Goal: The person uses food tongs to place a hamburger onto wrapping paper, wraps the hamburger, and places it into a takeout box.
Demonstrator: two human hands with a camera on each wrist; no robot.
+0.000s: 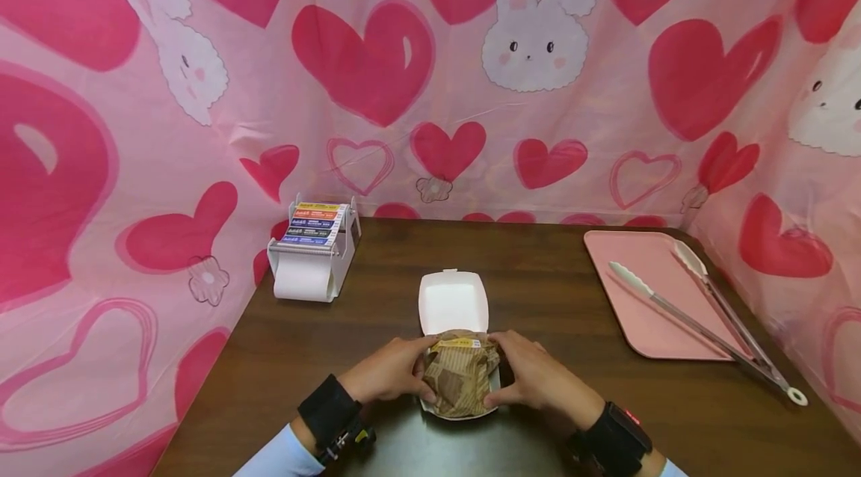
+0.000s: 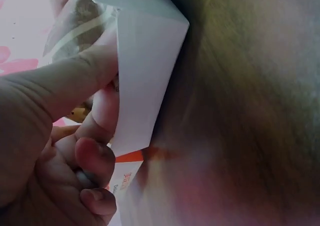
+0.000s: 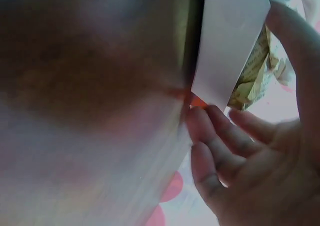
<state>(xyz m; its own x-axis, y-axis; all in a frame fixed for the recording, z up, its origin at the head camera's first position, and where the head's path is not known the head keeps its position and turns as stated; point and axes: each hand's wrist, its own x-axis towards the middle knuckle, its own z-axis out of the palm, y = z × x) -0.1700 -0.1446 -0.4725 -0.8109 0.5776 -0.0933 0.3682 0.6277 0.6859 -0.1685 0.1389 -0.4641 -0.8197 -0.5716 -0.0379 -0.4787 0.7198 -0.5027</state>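
A burger-shaped bundle in brown printed paper [image 1: 460, 383], with a yellow label [image 1: 460, 342] on top, sits in the base of a white clamshell box [image 1: 454, 303]. The box's lid stands open at the back. On the left side, my left hand [image 1: 389, 368] grips the bundle; in the left wrist view its thumb and index finger reach inside the box wall [image 2: 142, 81], other fingers curled outside. My right hand [image 1: 541, 380] holds the bundle's right side. The right wrist view shows its thumb by the box rim and fingertips [image 3: 200, 121] near a back corner.
A label dispenser [image 1: 312, 275] with several coloured label rolls stands at the back left of the dark wooden table [image 1: 538, 275]. On the right lies a pink tray [image 1: 673, 282] with metal tongs [image 1: 699, 330] across it, their handle end past its edge. Heart-print curtains surround the table.
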